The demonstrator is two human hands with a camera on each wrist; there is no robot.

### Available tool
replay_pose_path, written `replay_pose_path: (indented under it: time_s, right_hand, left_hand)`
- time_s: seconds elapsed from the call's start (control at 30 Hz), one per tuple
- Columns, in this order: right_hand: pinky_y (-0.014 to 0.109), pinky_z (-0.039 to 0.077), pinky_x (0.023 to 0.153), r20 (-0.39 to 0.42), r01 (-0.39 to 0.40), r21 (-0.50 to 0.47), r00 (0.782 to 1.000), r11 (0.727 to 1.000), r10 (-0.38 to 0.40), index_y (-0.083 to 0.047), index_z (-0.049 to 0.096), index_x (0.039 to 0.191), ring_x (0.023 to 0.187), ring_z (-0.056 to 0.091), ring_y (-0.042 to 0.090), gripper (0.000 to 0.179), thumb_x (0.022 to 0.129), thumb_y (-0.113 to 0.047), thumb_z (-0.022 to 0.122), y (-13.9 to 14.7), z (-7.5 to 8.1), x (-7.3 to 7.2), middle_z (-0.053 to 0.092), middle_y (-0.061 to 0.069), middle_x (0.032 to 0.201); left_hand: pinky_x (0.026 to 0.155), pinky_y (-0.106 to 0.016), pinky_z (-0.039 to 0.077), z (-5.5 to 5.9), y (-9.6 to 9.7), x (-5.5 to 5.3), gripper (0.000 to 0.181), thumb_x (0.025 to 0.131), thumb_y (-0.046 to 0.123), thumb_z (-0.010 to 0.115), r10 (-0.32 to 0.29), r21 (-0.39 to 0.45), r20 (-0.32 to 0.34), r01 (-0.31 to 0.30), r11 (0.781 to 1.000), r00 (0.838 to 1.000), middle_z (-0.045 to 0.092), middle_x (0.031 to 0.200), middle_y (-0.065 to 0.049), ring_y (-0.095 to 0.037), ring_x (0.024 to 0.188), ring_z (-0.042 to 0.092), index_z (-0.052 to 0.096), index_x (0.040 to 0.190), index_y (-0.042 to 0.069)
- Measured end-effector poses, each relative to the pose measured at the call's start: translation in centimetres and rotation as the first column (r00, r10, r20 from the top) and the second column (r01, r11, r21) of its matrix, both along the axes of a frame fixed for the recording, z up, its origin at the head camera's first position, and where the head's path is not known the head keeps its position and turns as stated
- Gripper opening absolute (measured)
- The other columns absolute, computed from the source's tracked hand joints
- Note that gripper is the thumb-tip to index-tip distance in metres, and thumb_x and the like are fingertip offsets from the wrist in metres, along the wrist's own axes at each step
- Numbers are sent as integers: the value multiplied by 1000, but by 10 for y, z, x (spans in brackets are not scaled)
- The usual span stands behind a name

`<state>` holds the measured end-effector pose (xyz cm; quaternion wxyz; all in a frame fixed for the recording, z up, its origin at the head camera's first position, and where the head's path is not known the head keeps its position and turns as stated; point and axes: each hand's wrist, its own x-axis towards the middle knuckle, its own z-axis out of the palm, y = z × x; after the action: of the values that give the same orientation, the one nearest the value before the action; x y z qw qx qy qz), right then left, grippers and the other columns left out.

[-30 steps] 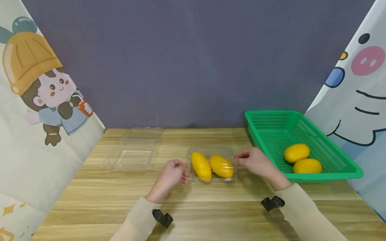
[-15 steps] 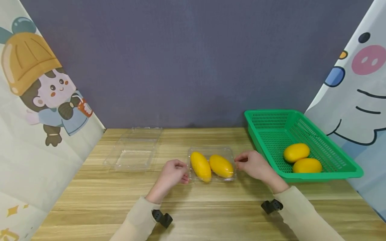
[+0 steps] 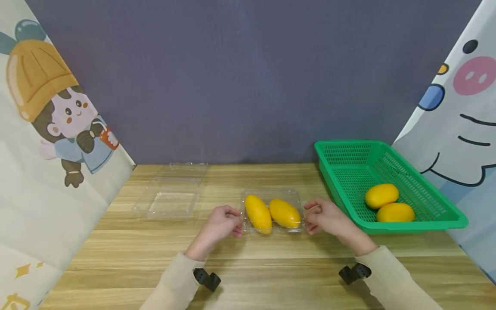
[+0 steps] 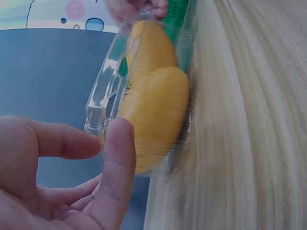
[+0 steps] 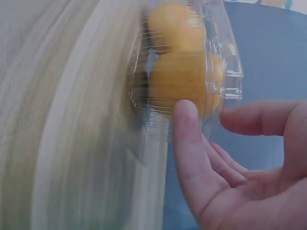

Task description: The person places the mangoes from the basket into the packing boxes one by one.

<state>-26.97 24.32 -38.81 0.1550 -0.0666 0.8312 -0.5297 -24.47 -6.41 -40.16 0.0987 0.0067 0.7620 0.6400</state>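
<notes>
Two yellow mangoes, a left one (image 3: 258,214) and a right one (image 3: 284,213), lie inside a clear plastic clamshell box (image 3: 271,192) with its lid down, on the wooden table. At the box's left edge, my left hand (image 3: 221,223) pinches the rim; in the left wrist view the thumb (image 4: 120,143) and forefinger lie either side of it. My right hand (image 3: 326,218) is at the opposite end, its thumb (image 5: 186,127) along the box side and its forefinger at the lid edge. The other fingers of both hands are partly hidden.
A second clear clamshell box (image 3: 172,191) stands open at the back left. To the right, a green perforated basket (image 3: 348,172) holds two more mangoes (image 3: 387,202). A dark wall panel (image 3: 248,86) rises behind the wooden table (image 3: 255,280).
My right hand has shifted slightly right and towards me along the box's right edge, its thumb and forefinger spread wider. My left hand, the box and the mangoes look nearly unmoved.
</notes>
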Motion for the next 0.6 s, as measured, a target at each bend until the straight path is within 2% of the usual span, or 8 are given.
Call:
replay_pose_path:
  time_s: [0.13, 0.27, 0.47, 0.6]
  right_hand:
    - [37, 62, 68, 98, -75, -59, 992, 995, 81, 16, 54, 116, 73, 68, 25, 33, 99, -12, 56, 5, -1, 1, 67, 16, 86]
    - [33, 62, 66, 178, -148, -112, 970, 983, 167, 12, 63, 99, 68, 68, 19, 28, 97, -15, 56, 11, -3, 2, 69, 14, 81]
    - [28, 60, 62, 264, -180, -216, 936, 960, 235, 10, 64, 97, 65, 68, 15, 25, 94, -13, 58, 14, -11, 2, 70, 11, 79]
    - [26, 59, 61, 274, -167, -242, 933, 956, 232, 9, 63, 95, 64, 67, 15, 23, 93, -13, 59, 11, -17, 0, 70, 9, 78]
  left_hand:
    - [64, -36, 62, 1, -1, 0, 26, 93, -3, 59, -11, -17, 21, 12, 1000, 1000, 67, 84, -26, -25, 66, 68, 57, 115, -17]
    - [65, -38, 62, 2, -1, 1, 28, 91, -4, 59, -14, -20, 36, 15, 1000, 999, 67, 84, -26, -24, 65, 68, 57, 116, -17]
    - [65, -37, 62, 1, -2, 0, 28, 91, -4, 58, -18, -15, 43, 19, 1000, 999, 67, 86, -28, -22, 64, 67, 57, 116, -17]
    - [66, -37, 62, 0, -2, -2, 28, 91, -4, 58, -22, -14, 47, 23, 1000, 999, 66, 87, -28, -22, 64, 67, 57, 116, -17]
